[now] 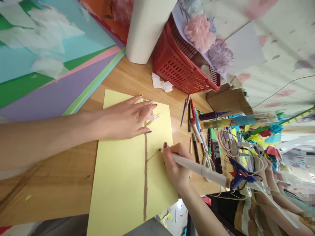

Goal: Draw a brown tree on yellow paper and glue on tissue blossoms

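My right hand [177, 165] grips a white marker [201, 170] with a brown band at its back end. The marker's tip touches yellow paper [118, 183], at the end of a thin slanting line. This line branches off a long thick brown stripe [145, 183] drawn along the sheet. Across the sheet's far part my left hand [130, 118] lies with fingers and thumb apart, over part of the stripe. A small white piece [152, 117] shows at its fingers; whether it is held I cannot tell. Short brown strokes [155, 119] are beside it.
Coloured sheets [73, 88] lie at the left. Beyond the paper stand a white cylinder [145, 29] and a red basket [182, 65] with paper flowers. Pens, scissors [208, 162] and a blue glue gun [241, 173] are at the right, near another person's arm [270, 196].
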`<state>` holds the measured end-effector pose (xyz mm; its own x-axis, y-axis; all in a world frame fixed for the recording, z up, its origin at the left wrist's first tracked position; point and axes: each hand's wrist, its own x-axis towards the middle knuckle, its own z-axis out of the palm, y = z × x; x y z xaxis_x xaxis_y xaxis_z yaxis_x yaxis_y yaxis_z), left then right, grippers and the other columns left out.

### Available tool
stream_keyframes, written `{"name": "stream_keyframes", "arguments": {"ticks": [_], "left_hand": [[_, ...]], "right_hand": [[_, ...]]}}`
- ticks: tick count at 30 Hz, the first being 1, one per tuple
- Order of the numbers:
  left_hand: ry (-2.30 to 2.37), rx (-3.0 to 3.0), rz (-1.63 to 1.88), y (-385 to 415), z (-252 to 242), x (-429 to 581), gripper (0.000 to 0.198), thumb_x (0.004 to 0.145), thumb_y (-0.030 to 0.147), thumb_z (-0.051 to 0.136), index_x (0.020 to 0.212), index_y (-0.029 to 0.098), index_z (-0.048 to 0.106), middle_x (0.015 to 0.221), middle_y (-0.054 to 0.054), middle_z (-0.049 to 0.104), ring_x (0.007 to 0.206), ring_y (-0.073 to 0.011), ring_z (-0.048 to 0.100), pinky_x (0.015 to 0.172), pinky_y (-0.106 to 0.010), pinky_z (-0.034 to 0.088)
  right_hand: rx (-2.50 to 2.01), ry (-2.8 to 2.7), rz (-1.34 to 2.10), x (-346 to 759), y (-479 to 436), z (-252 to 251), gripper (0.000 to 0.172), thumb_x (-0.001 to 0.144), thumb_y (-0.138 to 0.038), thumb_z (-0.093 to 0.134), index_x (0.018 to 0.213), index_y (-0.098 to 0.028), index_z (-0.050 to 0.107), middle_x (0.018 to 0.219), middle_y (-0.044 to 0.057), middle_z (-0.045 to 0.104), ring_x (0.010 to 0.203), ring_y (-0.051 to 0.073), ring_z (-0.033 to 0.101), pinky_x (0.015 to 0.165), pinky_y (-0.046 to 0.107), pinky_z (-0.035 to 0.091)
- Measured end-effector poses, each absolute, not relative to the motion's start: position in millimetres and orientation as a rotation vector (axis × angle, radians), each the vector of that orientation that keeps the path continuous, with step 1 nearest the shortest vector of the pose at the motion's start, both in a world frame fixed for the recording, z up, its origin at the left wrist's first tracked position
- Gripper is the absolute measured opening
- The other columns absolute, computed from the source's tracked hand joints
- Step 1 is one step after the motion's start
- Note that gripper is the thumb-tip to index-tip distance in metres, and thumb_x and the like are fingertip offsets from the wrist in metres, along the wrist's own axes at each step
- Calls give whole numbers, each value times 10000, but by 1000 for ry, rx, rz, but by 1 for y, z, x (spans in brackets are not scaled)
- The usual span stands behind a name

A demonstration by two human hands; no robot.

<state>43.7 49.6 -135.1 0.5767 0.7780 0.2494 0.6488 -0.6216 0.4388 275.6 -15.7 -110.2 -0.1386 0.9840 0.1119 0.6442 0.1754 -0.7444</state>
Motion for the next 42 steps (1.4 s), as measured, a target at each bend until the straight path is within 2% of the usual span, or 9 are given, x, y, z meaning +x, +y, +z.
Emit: {"name": "stream_keyframes", "arguments": {"ticks": [7,12,17,29,35,42], "left_hand": [[1152,2499,654,51,-138,43,557,957,448,396,1395,114,311,1517,-175,372,1445,-263,274,1185,-442,108],[1153,2493,647,50,-138,44,530,964,449,372,1379,120,342,1520,-164,369,1444,-256,277,1185,-444,101],[1165,2501,636,49,-138,45,558,968,444,356,1410,111,279,1523,-171,364,1450,-265,261,1180,-463,100],[1149,2448,668,52,-143,45,550,952,463,384,1382,128,316,1529,-147,358,1443,-283,276,1180,-472,102],[1151,2444,673,52,-143,44,568,948,483,389,1386,126,330,1523,-149,367,1445,-277,273,1179,-475,113],[1167,2481,651,51,-143,45,582,950,472,385,1392,99,318,1525,-165,353,1446,-287,265,1177,-474,106]], "right_hand": [[-1549,-1801,662,276,-4,-109,388,887,-342,607,596,-215,384,490,-72,374,461,85,332,428,230,258],[-1550,-1839,735,275,-16,-109,350,878,-316,620,613,-212,417,485,-67,423,447,82,355,419,224,273],[-1523,-1872,740,273,-25,-108,348,868,-291,631,612,-216,407,477,-69,427,426,75,338,403,226,259],[-1384,-1957,861,250,-48,-98,359,863,-176,586,609,-231,338,479,-95,288,397,64,246,384,241,206],[-1473,-1872,846,256,-43,-103,329,864,-236,624,625,-230,399,481,-78,387,408,77,313,384,242,242],[-1497,-1821,843,257,-47,-106,350,868,-250,634,617,-227,391,482,-81,368,413,78,310,393,248,238]]}}
